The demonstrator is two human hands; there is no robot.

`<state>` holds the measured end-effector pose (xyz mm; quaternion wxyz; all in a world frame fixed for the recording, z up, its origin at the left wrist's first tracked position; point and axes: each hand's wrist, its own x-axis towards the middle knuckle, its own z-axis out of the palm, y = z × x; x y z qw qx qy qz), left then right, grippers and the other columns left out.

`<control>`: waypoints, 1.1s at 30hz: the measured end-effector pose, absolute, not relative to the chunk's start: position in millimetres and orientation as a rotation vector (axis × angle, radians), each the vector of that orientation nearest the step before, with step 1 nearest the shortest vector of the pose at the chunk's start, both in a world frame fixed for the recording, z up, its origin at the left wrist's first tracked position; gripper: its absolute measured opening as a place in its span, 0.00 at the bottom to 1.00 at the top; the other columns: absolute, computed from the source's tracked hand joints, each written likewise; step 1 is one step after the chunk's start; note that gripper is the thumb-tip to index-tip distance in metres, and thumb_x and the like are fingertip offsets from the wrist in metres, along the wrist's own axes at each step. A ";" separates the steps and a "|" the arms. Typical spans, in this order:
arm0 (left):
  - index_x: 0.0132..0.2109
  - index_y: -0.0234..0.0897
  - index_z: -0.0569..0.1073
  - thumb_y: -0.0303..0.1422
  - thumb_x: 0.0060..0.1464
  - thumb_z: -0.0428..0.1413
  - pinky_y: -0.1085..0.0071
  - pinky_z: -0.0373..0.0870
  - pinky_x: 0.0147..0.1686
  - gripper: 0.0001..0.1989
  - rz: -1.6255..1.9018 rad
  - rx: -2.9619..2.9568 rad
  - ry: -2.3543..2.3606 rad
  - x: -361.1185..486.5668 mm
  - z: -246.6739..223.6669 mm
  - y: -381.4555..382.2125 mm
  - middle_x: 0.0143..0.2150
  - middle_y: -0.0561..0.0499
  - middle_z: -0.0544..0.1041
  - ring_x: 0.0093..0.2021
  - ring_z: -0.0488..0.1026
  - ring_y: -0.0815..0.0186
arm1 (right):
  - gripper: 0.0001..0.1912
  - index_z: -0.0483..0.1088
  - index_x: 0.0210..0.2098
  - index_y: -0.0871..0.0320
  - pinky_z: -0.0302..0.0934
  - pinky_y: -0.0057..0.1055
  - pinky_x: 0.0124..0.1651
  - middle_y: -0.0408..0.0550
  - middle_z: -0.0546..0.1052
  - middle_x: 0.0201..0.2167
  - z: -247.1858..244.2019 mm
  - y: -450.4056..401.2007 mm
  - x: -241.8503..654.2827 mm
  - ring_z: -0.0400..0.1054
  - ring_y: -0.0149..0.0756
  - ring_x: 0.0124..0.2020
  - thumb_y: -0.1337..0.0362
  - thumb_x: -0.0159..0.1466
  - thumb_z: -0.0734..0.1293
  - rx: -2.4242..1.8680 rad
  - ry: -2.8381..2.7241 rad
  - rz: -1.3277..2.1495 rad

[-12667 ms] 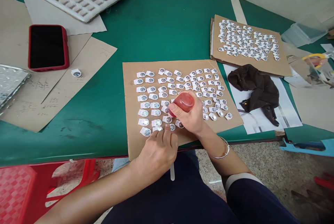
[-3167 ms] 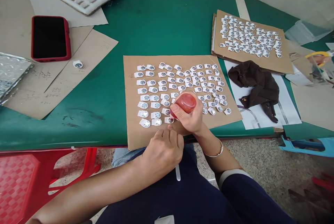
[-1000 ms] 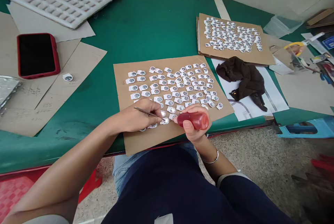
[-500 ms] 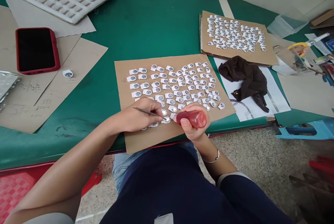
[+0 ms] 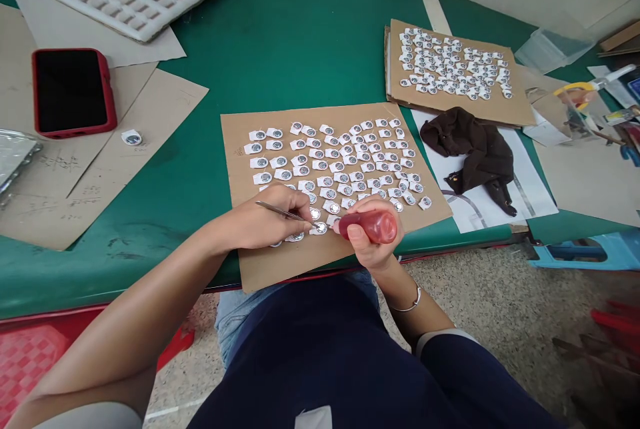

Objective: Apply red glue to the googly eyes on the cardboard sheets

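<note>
Pinches a slim metal tool in the left hand, between thumb and fingers, with the tip angled down to a round, white-tabbed disc. Grips a red bottle in the right hand, tilted nearly on its side, with the nozzle pointing left toward the same disc; too small to tell whether touching or just short of it. Seems to be at the step of treating this single disc with tool and bottle together, judging by the two tips converging there. Probably calls next for a steady tool tip and a light, controlled squeeze, without nudging the neighbours just beside. Beneath the hands, near the front edge of a cardboard sheet, this disc among rows of others, more crowded toward the right. Farther right, a dark brown cloth on white paper, and behind it a second board packed with discs. Far left, a phone in a red case, near a lone disc. Back left, a white gridded tray, all on a green table.
</note>
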<state>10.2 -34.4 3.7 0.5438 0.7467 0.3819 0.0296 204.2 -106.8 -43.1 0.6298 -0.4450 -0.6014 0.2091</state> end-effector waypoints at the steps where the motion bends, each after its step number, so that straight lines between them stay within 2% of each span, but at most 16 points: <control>1: 0.32 0.34 0.74 0.32 0.50 0.54 0.76 0.58 0.22 0.06 0.072 1.772 0.906 10.3 4.2 -34.4 0.24 0.54 0.72 0.24 0.64 0.72 | 0.13 0.66 0.37 0.55 0.67 0.37 0.30 0.44 0.71 0.28 -42.6 -106.4 204.0 0.67 0.35 0.28 0.61 0.54 0.70 -1.014 -1.374 0.477; 12: 0.33 0.34 0.74 0.33 0.50 0.54 0.77 0.58 0.21 0.07 0.065 1.741 0.913 9.1 1.6 -34.6 0.24 0.53 0.72 0.24 0.65 0.72 | 0.13 0.66 0.37 0.57 0.66 0.36 0.31 0.44 0.71 0.28 -41.6 -104.9 204.3 0.67 0.35 0.29 0.63 0.53 0.70 -0.990 -1.380 0.468; 25: 0.32 0.33 0.74 0.32 0.48 0.56 0.77 0.58 0.21 0.07 0.061 1.750 0.928 11.7 5.4 -33.1 0.24 0.52 0.73 0.23 0.65 0.72 | 0.13 0.65 0.36 0.55 0.67 0.37 0.29 0.44 0.70 0.28 -44.5 -108.0 206.4 0.67 0.36 0.28 0.58 0.55 0.69 -1.038 -1.416 0.469; 33: 0.32 0.33 0.74 0.32 0.49 0.55 0.77 0.58 0.20 0.06 0.069 1.738 0.928 11.2 4.0 -32.9 0.23 0.52 0.72 0.22 0.64 0.73 | 0.12 0.64 0.36 0.54 0.67 0.37 0.29 0.44 0.70 0.27 -42.7 -107.6 207.2 0.67 0.36 0.28 0.60 0.55 0.69 -1.019 -1.437 0.488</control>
